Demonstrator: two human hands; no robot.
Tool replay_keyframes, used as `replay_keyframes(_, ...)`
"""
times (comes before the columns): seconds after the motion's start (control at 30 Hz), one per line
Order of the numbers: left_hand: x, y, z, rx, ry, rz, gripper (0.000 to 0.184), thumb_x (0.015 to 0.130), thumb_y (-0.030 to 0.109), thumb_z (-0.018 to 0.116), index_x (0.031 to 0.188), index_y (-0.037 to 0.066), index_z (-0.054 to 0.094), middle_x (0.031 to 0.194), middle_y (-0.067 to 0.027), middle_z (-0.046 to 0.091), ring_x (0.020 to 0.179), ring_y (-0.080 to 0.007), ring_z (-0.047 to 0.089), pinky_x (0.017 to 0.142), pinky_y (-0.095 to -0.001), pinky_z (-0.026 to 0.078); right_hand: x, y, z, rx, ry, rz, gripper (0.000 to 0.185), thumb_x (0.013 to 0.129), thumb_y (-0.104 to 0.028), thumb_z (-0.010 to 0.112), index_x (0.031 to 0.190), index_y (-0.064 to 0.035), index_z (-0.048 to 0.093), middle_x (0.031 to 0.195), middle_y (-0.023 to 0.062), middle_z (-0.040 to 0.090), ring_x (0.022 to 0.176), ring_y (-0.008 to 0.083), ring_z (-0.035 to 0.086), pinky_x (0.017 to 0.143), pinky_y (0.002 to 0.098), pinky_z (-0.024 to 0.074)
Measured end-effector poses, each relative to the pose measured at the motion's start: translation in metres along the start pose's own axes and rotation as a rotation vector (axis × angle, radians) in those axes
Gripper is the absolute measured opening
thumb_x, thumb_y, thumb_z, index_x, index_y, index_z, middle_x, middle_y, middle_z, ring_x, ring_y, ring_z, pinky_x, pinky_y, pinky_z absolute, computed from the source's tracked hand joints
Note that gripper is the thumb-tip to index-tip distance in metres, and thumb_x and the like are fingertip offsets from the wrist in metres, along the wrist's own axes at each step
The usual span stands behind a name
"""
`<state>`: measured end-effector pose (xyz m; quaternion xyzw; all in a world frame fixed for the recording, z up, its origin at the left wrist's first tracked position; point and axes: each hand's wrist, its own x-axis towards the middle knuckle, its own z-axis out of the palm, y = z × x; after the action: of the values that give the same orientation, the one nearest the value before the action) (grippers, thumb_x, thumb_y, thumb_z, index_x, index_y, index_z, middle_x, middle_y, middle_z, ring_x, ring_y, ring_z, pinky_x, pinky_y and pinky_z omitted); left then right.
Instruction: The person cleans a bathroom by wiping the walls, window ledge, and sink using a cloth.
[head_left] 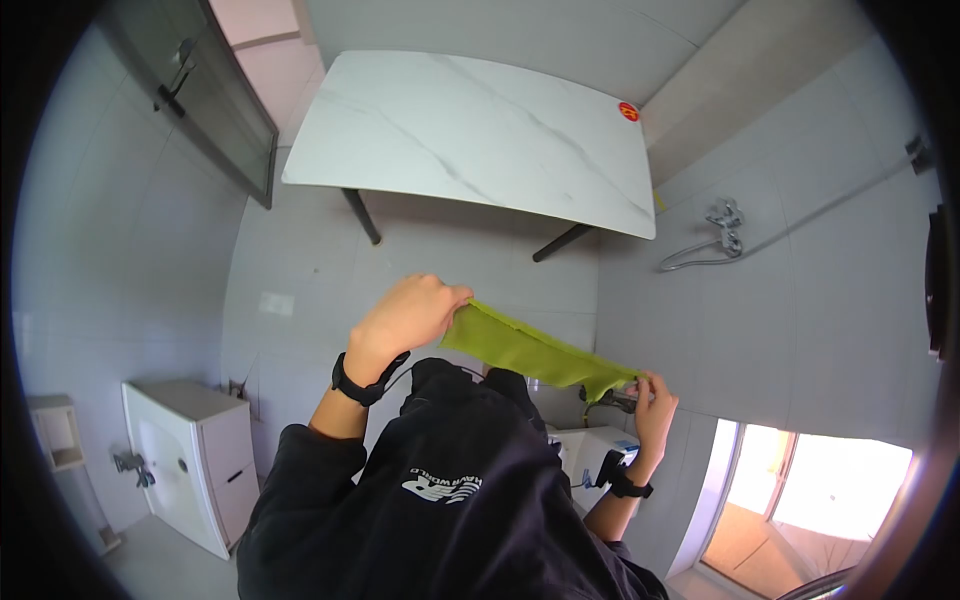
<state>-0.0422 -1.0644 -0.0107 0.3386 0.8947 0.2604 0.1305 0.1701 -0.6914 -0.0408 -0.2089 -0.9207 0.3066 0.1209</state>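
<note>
A lime-green cloth (530, 347) is stretched between my two hands in front of my body, its upper edge folded over. My left hand (420, 312) is closed on the cloth's left end, with the knuckles up. At the other end, my right hand (652, 408) pinches a corner between thumb and fingers. The cloth slants down toward the right and its lower edge hangs loose. Each wrist wears a black band.
Ahead stands a white marble-patterned table (480, 140) with dark legs. A shower mixer (728, 228) with a hose is on the right wall. A white cabinet (190, 460) stands at lower left, a door (195, 95) at upper left, and a window (800, 500) at lower right.
</note>
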Motion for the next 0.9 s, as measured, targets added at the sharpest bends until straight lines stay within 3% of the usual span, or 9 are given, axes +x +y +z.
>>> replay_keyframes(0.2, -0.008, -0.04, -0.001, -0.008, 0.112, -0.077, 0.019, 0.087, 0.002, 0.057, 0.101, 0.004, 0.069, 0.078, -0.0118, 0.071, 0.074, -0.0341, 0.068, 0.069, -0.042, 0.054, 0.065, -0.019, 0.04, -0.128, -0.143, -0.044, 0.017, 0.099, -0.011, 0.056, 0.106, -0.0008, 0.067, 0.078, 0.0152, 0.072, 0.072, 0.0261, 0.072, 0.067, 0.0331, 0.0537)
replay_keyframes(0.37, 0.006, -0.075, -0.012, -0.053, 0.216, -0.216, 0.019, 0.087, 0.0, 0.058, 0.103, 0.001, 0.068, 0.087, -0.0137, 0.071, 0.081, -0.0356, 0.065, 0.077, -0.0428, 0.052, 0.157, -0.029, 0.11, 0.013, -0.306, -0.114, 0.018, 0.1, -0.011, 0.054, 0.11, -0.0014, 0.065, 0.08, 0.0147, 0.072, 0.074, 0.0315, 0.071, 0.069, 0.036, 0.0535)
replay_keyframes(0.57, 0.051, -0.152, -0.006, 0.036, 0.077, -0.387, 0.019, 0.088, 0.002, 0.059, 0.105, 0.001, 0.069, 0.086, -0.0124, 0.071, 0.08, -0.0346, 0.065, 0.079, -0.0423, 0.052, 0.25, -0.051, 0.214, 0.043, -0.431, -0.286, 0.016, 0.1, -0.009, 0.054, 0.11, -0.0014, 0.064, 0.083, 0.0126, 0.073, 0.074, 0.0329, 0.07, 0.067, 0.0374, 0.0528)
replay_keyframes(0.63, 0.064, -0.186, 0.002, 0.032, 0.049, -0.383, 0.013, 0.087, 0.004, 0.06, 0.096, 0.002, 0.069, 0.08, -0.0158, 0.069, 0.076, -0.0352, 0.065, 0.076, -0.0434, 0.052, 0.273, -0.044, 0.248, 0.034, -0.459, -0.328, 0.016, 0.099, -0.009, 0.055, 0.11, -0.0014, 0.064, 0.081, 0.012, 0.073, 0.073, 0.0335, 0.07, 0.066, 0.0381, 0.0523)
replay_keyframes(0.73, 0.088, -0.215, 0.006, 0.026, -0.011, -0.431, 0.01, 0.088, 0.005, 0.059, 0.093, 0.003, 0.068, 0.081, -0.0162, 0.07, 0.078, -0.0357, 0.066, 0.075, -0.0452, 0.053, 0.301, -0.041, 0.273, 0.028, -0.555, -0.268, 0.017, 0.098, -0.009, 0.056, 0.11, -0.0018, 0.066, 0.08, 0.0103, 0.074, 0.067, 0.0274, 0.069, 0.062, 0.0349, 0.0509)
replay_keyframes(0.9, 0.156, -0.289, -0.014, -0.016, -0.009, -0.593, 0.01, 0.089, 0.009, 0.06, 0.095, 0.004, 0.067, 0.085, -0.0178, 0.072, 0.083, -0.0367, 0.069, 0.076, -0.0458, 0.054, 0.361, -0.062, 0.336, 0.242, -0.419, -0.135, 0.02, 0.098, -0.012, 0.057, 0.112, -0.0045, 0.069, 0.083, 0.0094, 0.076, 0.061, 0.0115, 0.064, 0.054, 0.0262, 0.0458)
